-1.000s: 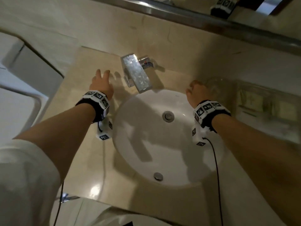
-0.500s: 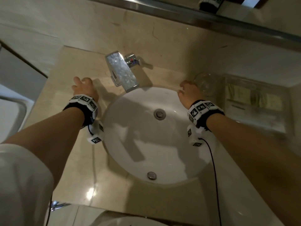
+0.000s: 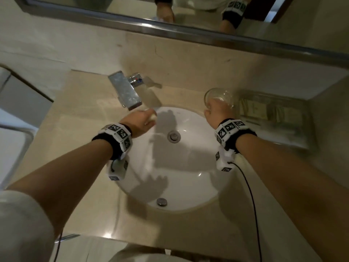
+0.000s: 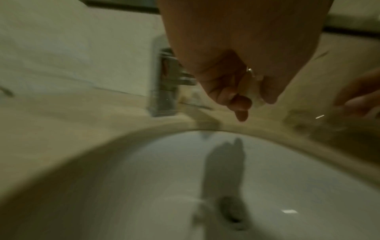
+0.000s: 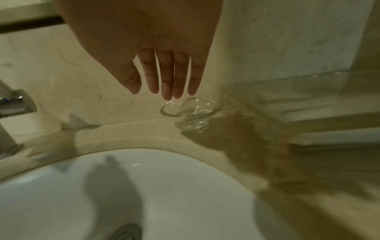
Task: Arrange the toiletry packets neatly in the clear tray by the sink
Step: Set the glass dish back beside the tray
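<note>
The clear tray (image 3: 306, 129) stands on the counter right of the sink, with yellowish toiletry packets (image 3: 253, 108) lying in it. My left hand (image 3: 151, 115) hovers over the sink's far left rim, just under the faucet spout. Its fingers curl round a small pale packet (image 4: 255, 95), mostly hidden in the fist. My right hand (image 3: 212, 108) is at the near side of a clear drinking glass (image 3: 219, 94). In the right wrist view the right hand (image 5: 168, 92) has straight fingers just above the glass (image 5: 191, 110) rim and holds nothing.
A chrome faucet (image 3: 125, 91) stands behind the white sink basin (image 3: 188, 186). A mirror with a metal frame (image 3: 170, 32) runs along the back wall. The glass stands between the sink and the tray. A cable (image 3: 251, 195) hangs from my right wrist.
My left hand has moved right, from the counter left of the faucet to over the sink rim, and now holds a pale packet. The right hand stays by the glass.
</note>
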Demonstrator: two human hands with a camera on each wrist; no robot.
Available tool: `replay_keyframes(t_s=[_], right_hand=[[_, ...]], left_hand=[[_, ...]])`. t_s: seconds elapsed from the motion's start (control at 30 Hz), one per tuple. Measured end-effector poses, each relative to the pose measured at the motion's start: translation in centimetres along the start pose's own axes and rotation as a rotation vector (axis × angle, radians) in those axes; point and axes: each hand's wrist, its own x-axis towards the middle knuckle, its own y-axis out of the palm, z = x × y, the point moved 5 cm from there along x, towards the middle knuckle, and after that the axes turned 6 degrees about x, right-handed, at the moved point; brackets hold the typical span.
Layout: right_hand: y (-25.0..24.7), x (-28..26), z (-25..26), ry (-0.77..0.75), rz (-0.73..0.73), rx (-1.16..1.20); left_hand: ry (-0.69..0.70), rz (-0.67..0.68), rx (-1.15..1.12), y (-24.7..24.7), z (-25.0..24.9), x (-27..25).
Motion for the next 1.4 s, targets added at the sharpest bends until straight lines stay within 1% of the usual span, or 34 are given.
replay_keyframes(t_s=[0.13,0.23,0.33,0.4,0.47,0.57,0.67,0.73,0.77,0.83,0.87,0.93,1.03,1.1,1.13,1.2,1.23,1.3,1.33,1.4], right_hand=[[-2.5,-1.9,-3.1,0.025,-0.048,0.057],[-4.1,-3.1,-6.1,0.063,-0.056,0.073],[-5.6,-4.1,-9.2,0.123,-0.053,0.069],[-6.0,-4.6,-10.8,0.146,-0.045,0.066],[-6.5,-5.2,-12.4,0.159,-0.069,0.081],[-6.8,-5.7,-14.2,0.179,-0.101,0.099],[-7.2,-5.9,-15.3,0.199,-0.112,0.122],[-7.2,-6.1,-15.8,0.206,-0.114,0.136],[-7.1,-6.2,-16.1,0.217,-0.109,0.137],[-6.8,-6.2,-16.5,0.233,-0.102,0.135],[-6.7,-6.2,-16.6,0.238,-0.105,0.137],[-6.6,-6.0,-16.7,0.244,-0.112,0.144],[-6.7,-5.6,-16.3,0.227,-0.126,0.127],[-6.8,-5.2,-15.8,0.201,-0.143,0.104],[-6.8,-5.0,-15.6,0.189,-0.15,0.096],[-6.7,-4.8,-15.2,0.173,-0.151,0.09],[-6.6,-4.7,-15.1,0.169,-0.148,0.09],[-6.4,-4.8,-14.8,0.163,-0.143,0.092],[-6.3,-4.8,-14.7,0.163,-0.144,0.094],[-6.1,-5.0,-14.7,0.168,-0.141,0.099]], left_hand=[[0.108,-0.077,-0.129,0.1,-8.5,2.6],[0.152,-0.109,-0.159,0.2,-13.6,5.2],[0.172,-0.088,-0.149,0.9,-17.2,8.0],[0.177,-0.075,-0.125,1.5,-18.2,9.5],[0.162,-0.064,-0.08,2.4,-19.1,11.3],[0.118,-0.042,0.038,3.2,-19.5,13.3],[0.129,-0.055,0.172,3.7,-19.4,15.2],[0.126,-0.082,0.133,3.9,-19.4,16.4],[0.141,-0.116,0.117,3.8,-19.7,16.6],[0.118,-0.147,0.046,3.8,-20.0,16.8],[0.121,-0.141,0.025,4.0,-20.2,16.8],[0.153,-0.121,0.1,4.4,-20.1,16.6],[0.159,-0.103,0.078,4.5,-19.4,16.1],[0.14,-0.18,0.129,3.8,-18.8,15.8],[0.109,-0.22,0.147,3.4,-18.3,15.7],[-0.028,-0.231,0.022,2.8,-17.1,15.4],[-0.085,-0.206,-0.065,2.8,-16.6,15.4],[-0.193,-0.102,-0.179,3.3,-15.9,15.3],[-0.235,-0.047,-0.204,3.7,-15.6,15.4],[-0.294,0.001,-0.289,4.4,-15.0,15.7]])
